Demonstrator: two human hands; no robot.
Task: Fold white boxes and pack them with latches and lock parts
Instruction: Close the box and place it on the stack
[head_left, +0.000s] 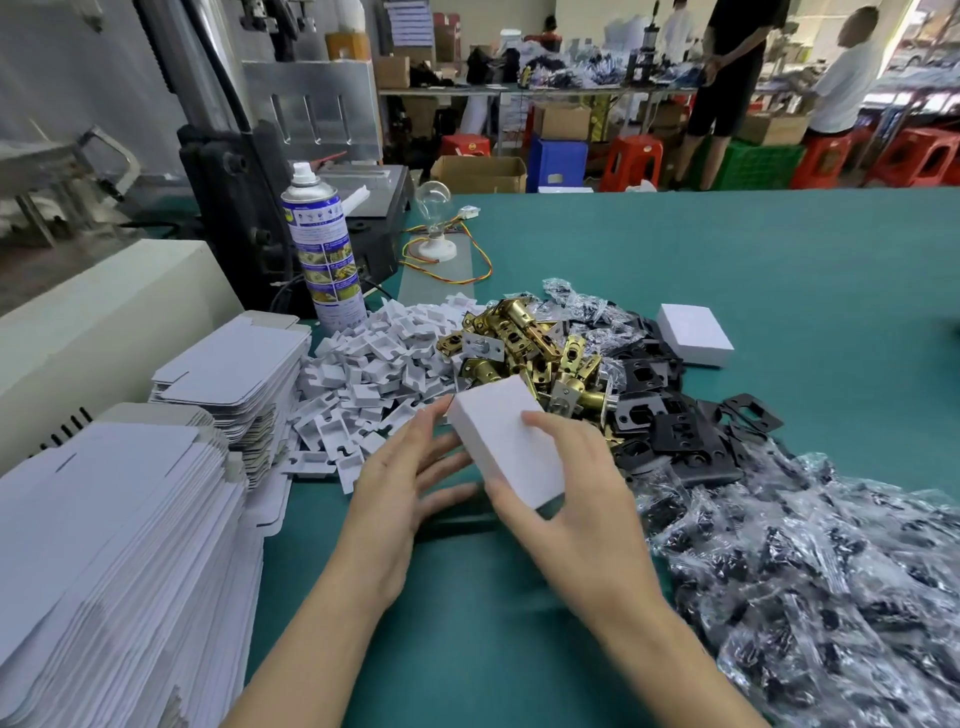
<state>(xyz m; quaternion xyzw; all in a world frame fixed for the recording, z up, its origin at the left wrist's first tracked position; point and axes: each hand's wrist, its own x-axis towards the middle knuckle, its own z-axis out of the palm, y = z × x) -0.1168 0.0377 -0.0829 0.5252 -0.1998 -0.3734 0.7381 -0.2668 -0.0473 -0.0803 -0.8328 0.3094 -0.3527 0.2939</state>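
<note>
A closed white box (501, 436) is held tilted above the green table (779, 270). My right hand (566, 493) grips it from the near right side. My left hand (405, 483) sits at its left edge with fingers spread, fingertips touching the box. Behind the box lies a heap of brass latches (524, 348). Black strike plates (670, 421) lie to the right of them. White plastic inserts (374, 374) are piled to the left. Flat unfolded box blanks (119, 545) are stacked at the left, with a second stack (234, 379) behind. Another closed white box (693, 335) rests farther right.
Bagged black parts in clear plastic (810, 571) cover the near right. A spray can (324, 249) stands behind the inserts, beside a dark machine (234, 208). A bulb on a white base (434, 218) with coloured wires sits farther back. People stand beyond the table.
</note>
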